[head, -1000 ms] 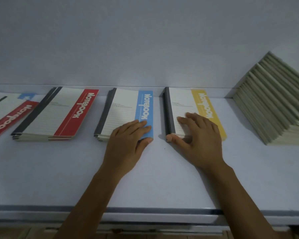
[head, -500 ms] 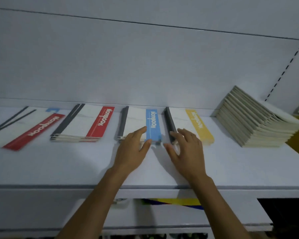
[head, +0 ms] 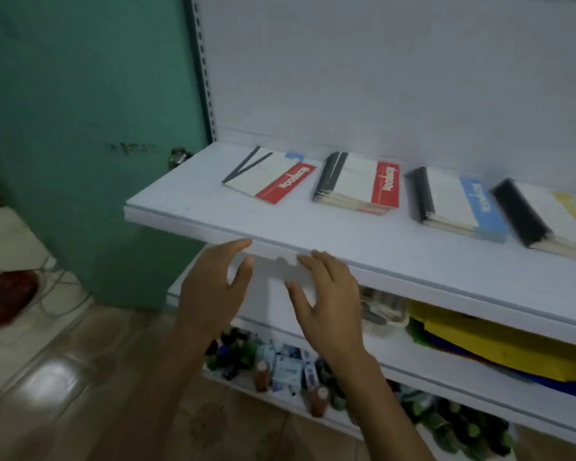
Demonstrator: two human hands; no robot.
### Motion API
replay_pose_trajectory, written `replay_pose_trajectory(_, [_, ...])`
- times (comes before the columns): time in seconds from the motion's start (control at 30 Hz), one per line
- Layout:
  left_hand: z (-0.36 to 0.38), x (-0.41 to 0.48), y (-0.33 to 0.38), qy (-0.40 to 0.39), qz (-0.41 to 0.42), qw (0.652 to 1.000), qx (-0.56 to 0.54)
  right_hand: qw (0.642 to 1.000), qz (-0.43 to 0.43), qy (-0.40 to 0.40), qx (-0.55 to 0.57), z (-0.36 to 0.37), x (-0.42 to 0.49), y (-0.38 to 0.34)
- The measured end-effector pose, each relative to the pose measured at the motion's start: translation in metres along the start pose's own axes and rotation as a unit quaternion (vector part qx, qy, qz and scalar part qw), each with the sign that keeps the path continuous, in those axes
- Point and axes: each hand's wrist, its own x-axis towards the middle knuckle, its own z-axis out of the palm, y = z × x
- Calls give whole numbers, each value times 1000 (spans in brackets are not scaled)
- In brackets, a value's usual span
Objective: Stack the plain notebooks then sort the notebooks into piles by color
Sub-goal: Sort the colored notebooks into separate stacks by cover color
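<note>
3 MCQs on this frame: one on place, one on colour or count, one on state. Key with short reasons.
1. Where does the blue notebook pile lie?
A. between the red pile and the yellow pile
B. at the shelf's left end
C. on the floor

2. How many piles on the shelf show a red band?
A. none
B. two
C. four

3. What are the hands doing?
A. both pressing on piles
B. lifting a notebook
C. open, holding nothing

Key: A, red pile on one side and yellow on the other; B, the leftmost loose pile and the red pile; C, left hand and right hand are spread below the shelf edge.
</note>
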Motion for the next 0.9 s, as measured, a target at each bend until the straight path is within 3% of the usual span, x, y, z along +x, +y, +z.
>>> replay_pose_trajectory(0.1, [-24,3,-20,4,4,1000,7,999,-14,-33,14,22,6,-25])
replay_pose_trajectory(0.47, [-32,81,-81,-7,-34,999,30,998,10,13,59,98,109,-47])
replay_pose_trajectory(0.63, [-39,151,-93,-5,15,998,58,996,29,-83,-4,135,196,-50])
replay_pose_trajectory(0.73, [-33,185,-100,-20,2,999,48,988,53,-134,-56,143,243,-32])
replay_pose_trajectory(0.9, [-7,230,-115,-109,-27,993,24,951,124,-247,-138,157,267,-1])
